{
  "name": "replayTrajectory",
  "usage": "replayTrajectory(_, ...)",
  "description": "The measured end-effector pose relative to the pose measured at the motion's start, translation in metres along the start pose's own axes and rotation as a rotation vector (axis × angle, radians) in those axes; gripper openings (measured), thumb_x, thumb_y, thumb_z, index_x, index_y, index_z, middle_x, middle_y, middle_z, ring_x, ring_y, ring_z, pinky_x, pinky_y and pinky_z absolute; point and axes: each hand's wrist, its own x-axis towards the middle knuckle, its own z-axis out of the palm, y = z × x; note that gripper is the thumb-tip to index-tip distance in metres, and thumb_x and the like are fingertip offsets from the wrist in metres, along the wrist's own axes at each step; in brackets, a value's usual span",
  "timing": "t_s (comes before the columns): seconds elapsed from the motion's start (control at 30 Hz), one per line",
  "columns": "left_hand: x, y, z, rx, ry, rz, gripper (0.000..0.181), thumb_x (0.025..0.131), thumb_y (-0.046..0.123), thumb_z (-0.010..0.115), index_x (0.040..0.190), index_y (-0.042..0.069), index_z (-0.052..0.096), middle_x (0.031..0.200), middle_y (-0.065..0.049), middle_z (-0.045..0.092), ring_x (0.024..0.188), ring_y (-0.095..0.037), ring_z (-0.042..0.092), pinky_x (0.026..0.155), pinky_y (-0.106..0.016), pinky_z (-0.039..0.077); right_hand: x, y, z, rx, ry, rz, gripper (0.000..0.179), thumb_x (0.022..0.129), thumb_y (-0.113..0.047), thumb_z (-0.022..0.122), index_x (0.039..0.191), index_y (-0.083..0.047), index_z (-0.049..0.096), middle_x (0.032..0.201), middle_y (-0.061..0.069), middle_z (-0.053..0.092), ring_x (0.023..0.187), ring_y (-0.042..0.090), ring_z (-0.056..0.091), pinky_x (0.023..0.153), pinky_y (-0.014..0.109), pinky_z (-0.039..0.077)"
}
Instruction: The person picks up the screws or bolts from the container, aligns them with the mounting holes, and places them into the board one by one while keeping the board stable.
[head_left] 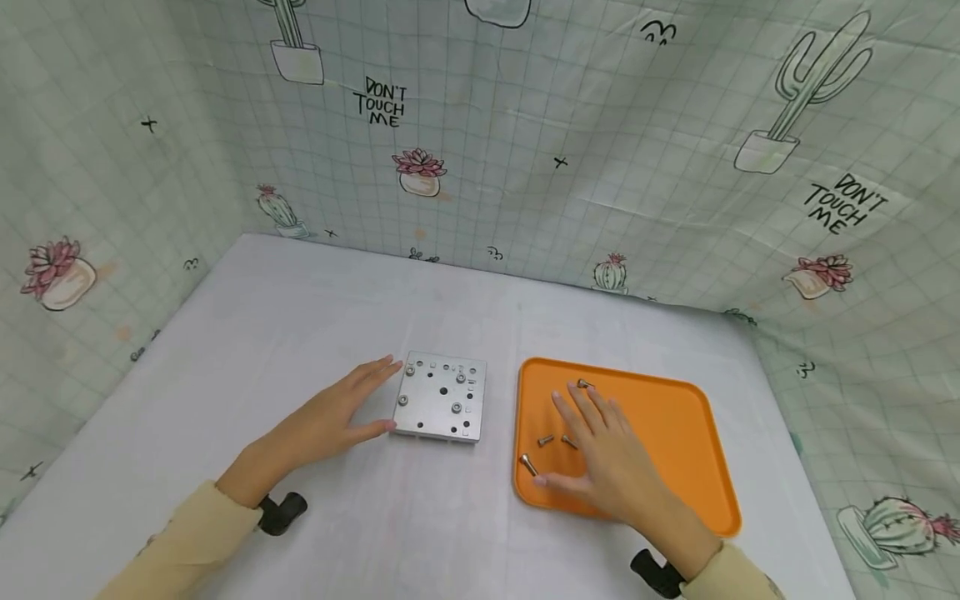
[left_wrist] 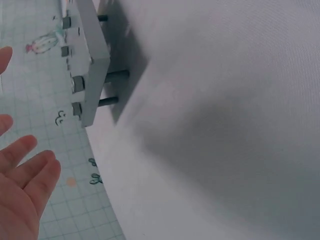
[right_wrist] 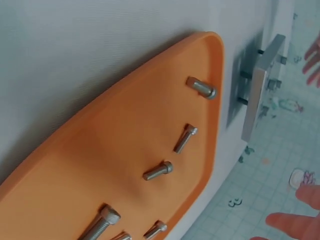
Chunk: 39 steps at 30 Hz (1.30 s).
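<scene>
A square silver metal plate (head_left: 429, 414) with several holes sits left of the tray. Several socket-head screws (left_wrist: 77, 84) stand in it, and their shafts (left_wrist: 117, 76) stick out underneath, with the plate raised off the table. My left hand (head_left: 330, 421) is spread at the plate's left side, thumb and fingertips right at its edge, holding nothing. Over the left half of an orange tray (head_left: 675, 450) hovers my right hand (head_left: 615, 458), fingers spread, nothing gripped. Loose socket-head screws of differing sizes lie in the tray, among them a thick one (right_wrist: 201, 87) near its corner.
The white table (head_left: 337, 292) carries the plate and the tray. A grid-patterned cloth (head_left: 525, 108) with cactus drawings rises behind and at both sides. Each wrist wears a black camera mount, one of them on the left wrist (head_left: 282, 513).
</scene>
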Motion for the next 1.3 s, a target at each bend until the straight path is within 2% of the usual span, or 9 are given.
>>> replayTrajectory(0.13, 0.005, -0.011, 0.008, -0.102, 0.007, -0.037, 0.070, 0.085, 0.030, 0.067, 0.145, 0.013, 0.034, 0.148, -0.014, 0.034, 0.135, -0.035, 0.034, 0.109, -0.055, 0.036, 0.004, 0.001, -0.001, 0.021, 0.000, 0.004, 0.099, 0.073, -0.069, 0.060, 0.147, -0.011, 0.028, 0.149, 0.015, 0.032, 0.132, 0.039, 0.036, 0.110, 0.056, 0.033)
replayTrajectory(0.4, 0.011, -0.024, 0.027, -0.295, 0.007, -0.070, 0.062, 0.082, 0.018, 0.072, 0.136, 0.004, 0.044, 0.138, -0.019, 0.045, 0.124, -0.037, 0.046, 0.104, -0.048, 0.045, 0.011, 0.007, 0.008, 0.097, 0.039, 0.042, 0.088, 0.072, -0.055, 0.071, 0.140, -0.007, 0.040, 0.136, 0.015, 0.048, 0.119, 0.036, 0.048, 0.099, 0.054, 0.045)
replayTrajectory(0.57, 0.012, -0.027, 0.036, -0.309, 0.004, -0.084, 0.061, 0.081, 0.017, 0.073, 0.133, 0.001, 0.047, 0.133, -0.021, 0.048, 0.118, -0.038, 0.051, 0.101, -0.049, 0.046, 0.013, 0.009, 0.015, 0.158, 0.058, 0.091, 0.081, 0.073, -0.052, 0.072, 0.135, -0.006, 0.047, 0.131, 0.014, 0.051, 0.117, 0.034, 0.050, 0.098, 0.052, 0.047)
replayTrajectory(0.7, 0.014, -0.029, 0.041, -0.341, -0.013, -0.070, 0.062, 0.081, 0.015, 0.072, 0.134, -0.001, 0.045, 0.136, -0.022, 0.046, 0.123, -0.037, 0.047, 0.104, -0.044, 0.045, 0.013, 0.011, 0.022, 0.169, 0.057, 0.133, 0.071, 0.074, -0.047, 0.073, 0.128, -0.005, 0.053, 0.124, 0.014, 0.055, 0.110, 0.032, 0.052, 0.092, 0.048, 0.051)
replayTrajectory(0.83, 0.015, -0.031, 0.045, -0.385, -0.022, -0.070, 0.064, 0.081, 0.013, 0.072, 0.135, -0.001, 0.043, 0.139, -0.022, 0.043, 0.127, -0.037, 0.044, 0.104, -0.041, 0.044, 0.013, 0.012, 0.026, 0.167, 0.022, 0.204, 0.060, 0.076, -0.039, 0.075, 0.121, -0.004, 0.058, 0.116, 0.012, 0.059, 0.102, 0.028, 0.054, 0.085, 0.042, 0.053)
replayTrajectory(1.03, 0.015, -0.035, 0.048, -0.459, -0.012, -0.058, 0.065, 0.080, 0.012, 0.073, 0.136, -0.002, 0.042, 0.139, -0.024, 0.042, 0.124, -0.038, 0.048, 0.103, -0.039, 0.045, 0.013, 0.014, 0.031, 0.165, -0.065, 0.313, 0.036, 0.077, -0.020, 0.076, 0.107, -0.003, 0.065, 0.103, 0.010, 0.061, 0.091, 0.025, 0.052, 0.076, 0.037, 0.051)
replayTrajectory(1.13, 0.015, -0.038, 0.050, -0.480, -0.004, -0.046, 0.065, 0.080, 0.013, 0.073, 0.136, -0.001, 0.042, 0.139, -0.024, 0.042, 0.122, -0.038, 0.050, 0.102, -0.039, 0.046, 0.012, 0.016, 0.034, 0.150, -0.080, 0.337, 0.029, 0.077, -0.019, 0.076, 0.100, -0.003, 0.068, 0.096, 0.008, 0.060, 0.086, 0.023, 0.051, 0.072, 0.035, 0.049)
replayTrajectory(1.3, 0.015, -0.040, 0.052, -0.520, -0.011, -0.046, 0.066, 0.081, 0.014, 0.072, 0.137, -0.001, 0.041, 0.141, -0.024, 0.039, 0.122, -0.038, 0.049, 0.103, -0.040, 0.045, 0.011, 0.018, 0.044, 0.141, -0.061, 0.357, 0.019, 0.077, -0.019, 0.076, 0.089, -0.007, 0.069, 0.087, 0.004, 0.058, 0.079, 0.021, 0.048, 0.067, 0.032, 0.046)
